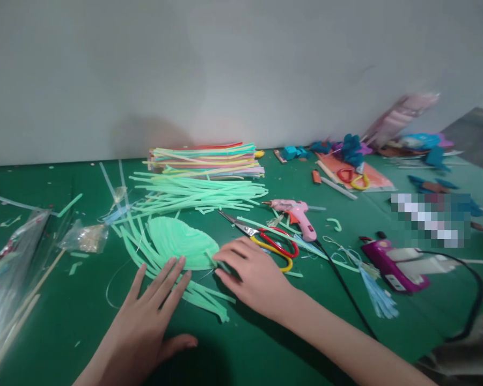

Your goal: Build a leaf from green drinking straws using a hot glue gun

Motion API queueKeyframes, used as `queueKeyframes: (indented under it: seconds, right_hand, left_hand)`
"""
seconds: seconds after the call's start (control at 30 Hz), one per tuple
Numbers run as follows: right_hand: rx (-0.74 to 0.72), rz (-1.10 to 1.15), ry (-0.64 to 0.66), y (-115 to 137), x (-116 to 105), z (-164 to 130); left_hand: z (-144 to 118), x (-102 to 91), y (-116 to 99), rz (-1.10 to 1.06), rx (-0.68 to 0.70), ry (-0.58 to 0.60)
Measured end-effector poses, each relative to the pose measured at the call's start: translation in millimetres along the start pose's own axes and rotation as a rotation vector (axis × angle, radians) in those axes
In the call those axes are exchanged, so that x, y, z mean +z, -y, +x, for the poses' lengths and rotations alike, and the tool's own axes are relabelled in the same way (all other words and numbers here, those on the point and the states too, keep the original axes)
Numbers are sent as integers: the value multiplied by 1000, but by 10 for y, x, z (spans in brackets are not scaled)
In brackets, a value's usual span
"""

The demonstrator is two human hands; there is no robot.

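A light green leaf-shaped piece (181,241), made of pipe cleaners laid side by side, lies on the green table. Loose green pipe cleaners (205,304) curve along its left and lower sides. My left hand (155,303) lies flat with spread fingers, its fingertips on these strands and the piece's lower edge. At the piece's right tip, my right hand (251,273) has curled fingers, thumb and forefinger closed on the end of a green pipe cleaner (210,258). Scissors (261,236) with red and yellow handles lie just beyond my right hand.
Behind the piece lie green pipe cleaners (201,190) and a multicoloured bundle (205,160). A pink glue gun (293,212) trails a black cord to the right. A purple power strip (390,268) with plugs lies further right. Plastic packaging (18,279) and sticks are at left.
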State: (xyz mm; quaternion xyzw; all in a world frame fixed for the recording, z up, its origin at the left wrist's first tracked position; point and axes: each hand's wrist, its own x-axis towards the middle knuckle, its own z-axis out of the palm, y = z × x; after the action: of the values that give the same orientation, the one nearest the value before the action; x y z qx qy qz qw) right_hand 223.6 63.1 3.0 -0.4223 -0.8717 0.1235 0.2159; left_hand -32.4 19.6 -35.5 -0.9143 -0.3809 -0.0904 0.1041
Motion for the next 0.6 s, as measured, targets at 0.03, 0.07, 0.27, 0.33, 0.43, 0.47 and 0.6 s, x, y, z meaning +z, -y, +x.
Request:
queueKeyframes:
  seconds: [0.03,0.07,0.27,0.33,0.43,0.47,0.6]
  right_hand:
    - [-61,-31,26,12,35,52]
    - [-112,-72,52,16,58,107]
    - [-247,-380,276,85,-5,380]
    - [-250,-423,362,142,-39,429]
    - [-257,-447,420,187,-60,468]
    - [-260,-446,423,183,-63,474]
    - [-256,-387,427,104,-93,485]
  left_hand:
    - [-1,2,1,-11,-2,2]
    - [-3,3,2,-23,-6,1]
    - [-4,-3,3,-82,-19,-4]
    - [1,-8,4,-89,-16,-4]
    - [7,-10,8,-84,-8,-11]
    - [7,-8,11,-77,-4,-12]
    - [-3,5,19,-49,12,-11]
